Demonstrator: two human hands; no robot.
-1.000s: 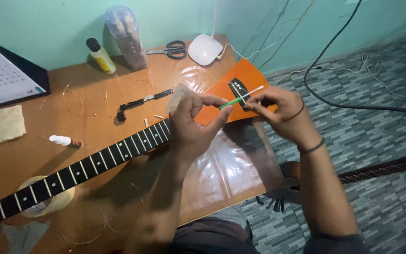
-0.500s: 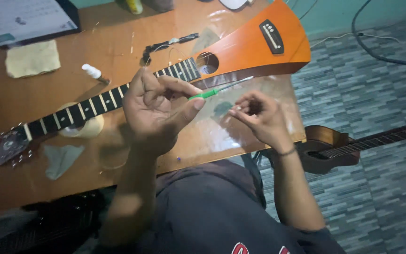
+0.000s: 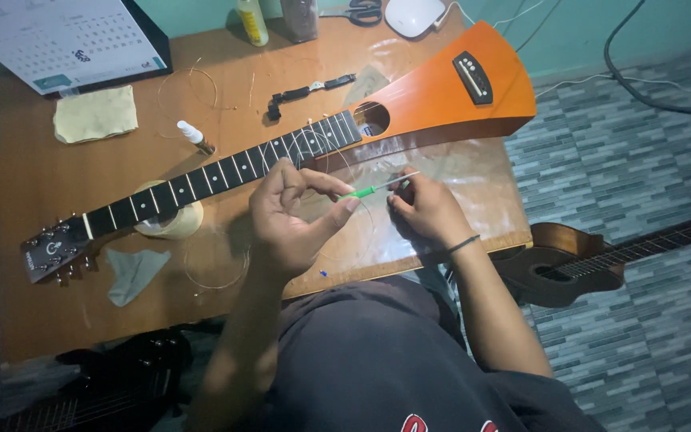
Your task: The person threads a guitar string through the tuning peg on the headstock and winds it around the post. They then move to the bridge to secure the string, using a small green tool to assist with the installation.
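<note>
An orange travel guitar (image 3: pixel 441 92) lies across the wooden table (image 3: pixel 33 184), its dark neck (image 3: pixel 201 178) running left to the headstock (image 3: pixel 53 250). My left hand (image 3: pixel 289 216) hovers over the neck near the body and pinches the green end (image 3: pixel 359 192) of a thin guitar string. My right hand (image 3: pixel 424 210) pinches the same string just to the right, fingers closed on it. A loose coil of wire loops below my hands.
A roll of tape (image 3: pixel 171 220) props the neck. A yellow cloth (image 3: pixel 95 114), small white bottle (image 3: pixel 195 136), black winder tool (image 3: pixel 307 92), scissors (image 3: pixel 353 11), calendar (image 3: pixel 61 36) and grey cloth (image 3: pixel 133 272) lie about. A second guitar (image 3: pixel 569 260) rests on the tiled floor right.
The view has tilted down and back, so the guitar sits higher in frame. Both hands stayed on the green-ended string and moved closer together.
</note>
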